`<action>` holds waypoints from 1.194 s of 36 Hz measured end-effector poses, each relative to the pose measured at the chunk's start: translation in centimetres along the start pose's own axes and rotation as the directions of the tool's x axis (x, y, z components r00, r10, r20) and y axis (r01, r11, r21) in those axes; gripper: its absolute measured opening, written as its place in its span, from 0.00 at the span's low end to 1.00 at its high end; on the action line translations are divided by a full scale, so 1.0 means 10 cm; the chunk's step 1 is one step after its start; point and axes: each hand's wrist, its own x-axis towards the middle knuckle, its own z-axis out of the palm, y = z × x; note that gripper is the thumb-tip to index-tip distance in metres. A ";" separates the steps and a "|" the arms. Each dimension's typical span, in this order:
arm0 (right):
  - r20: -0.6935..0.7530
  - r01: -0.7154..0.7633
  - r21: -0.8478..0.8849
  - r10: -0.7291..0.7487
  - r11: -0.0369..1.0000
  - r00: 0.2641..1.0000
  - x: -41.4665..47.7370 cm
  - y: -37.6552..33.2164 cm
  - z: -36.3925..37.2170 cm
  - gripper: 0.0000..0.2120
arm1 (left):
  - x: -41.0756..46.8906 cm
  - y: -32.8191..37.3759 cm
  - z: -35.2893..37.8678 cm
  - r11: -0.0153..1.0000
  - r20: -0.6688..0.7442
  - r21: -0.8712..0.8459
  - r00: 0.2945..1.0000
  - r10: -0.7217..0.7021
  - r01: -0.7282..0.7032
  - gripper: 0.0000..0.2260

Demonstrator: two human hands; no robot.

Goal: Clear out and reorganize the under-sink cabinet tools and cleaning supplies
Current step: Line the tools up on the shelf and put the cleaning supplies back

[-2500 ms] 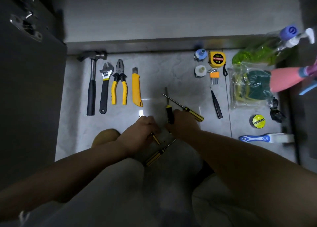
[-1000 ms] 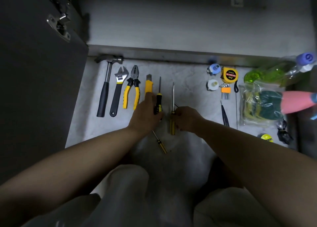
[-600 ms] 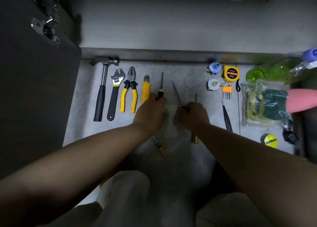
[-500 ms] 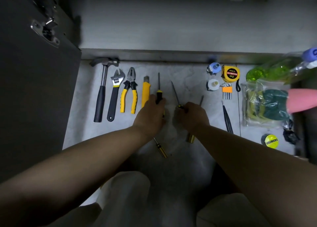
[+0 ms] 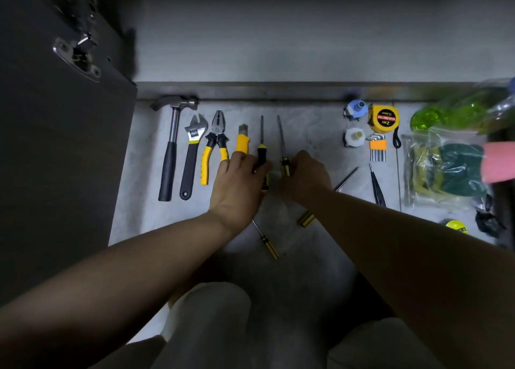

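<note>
Nearest the person, a small yellow-handled screwdriver lies loose on the floor behind the left hand. That hand's fingers curl around the black-handled screwdriver, shaft pointing away. Just beside it, the right hand closes its fingers on a second screwdriver. Another screwdriver lies slanted under the right wrist. Left of the fingers sit the utility knife, pliers, wrench and hammer.

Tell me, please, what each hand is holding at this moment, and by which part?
The left hand holds a black-handled screwdriver by its handle. The right hand holds a striped-handled screwdriver, also by the handle.
</note>
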 end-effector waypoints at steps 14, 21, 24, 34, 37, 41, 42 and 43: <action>-0.025 0.010 0.064 -0.009 0.998 1.000 -0.01 -0.01 0.04 0.16 | -0.01 -0.01 0.04 1.000 -0.038 -0.012 0.999 0.008 -0.009 0.26; -0.055 0.037 0.095 -0.031 0.995 0.998 -0.01 0.06 0.05 0.12 | -0.03 -0.03 0.08 0.999 -0.051 -0.037 0.999 0.003 -0.005 0.26; -0.085 0.084 0.073 -0.078 0.994 0.993 -0.07 0.14 0.07 0.09 | -0.04 -0.04 0.10 0.999 -0.057 -0.048 0.998 -0.002 0.000 0.25; -0.059 0.077 -0.228 -0.093 0.971 0.994 -0.63 0.85 0.17 0.17 | -0.18 0.00 0.09 0.995 -0.080 -0.096 0.997 -0.020 0.012 0.27; 0.014 0.095 -0.146 -0.094 0.985 0.995 -0.69 0.94 0.21 0.16 | -0.20 0.02 0.05 0.994 -0.057 -0.112 0.998 -0.021 0.015 0.28; 0.024 0.151 -0.109 -0.149 0.982 0.988 -0.69 0.91 0.23 0.16 | -0.24 0.03 0.02 0.991 -0.077 -0.135 0.997 -0.013 0.002 0.26; 0.019 0.164 -0.100 -0.163 0.981 0.986 -0.67 0.89 0.22 0.15 | -0.26 0.03 0.02 0.989 -0.092 -0.148 0.996 -0.005 -0.008 0.25; 0.008 0.177 -0.089 -0.177 0.980 0.984 -0.65 0.85 0.22 0.14 | -0.28 0.02 0.01 0.986 -0.112 -0.163 0.994 0.015 -0.034 0.22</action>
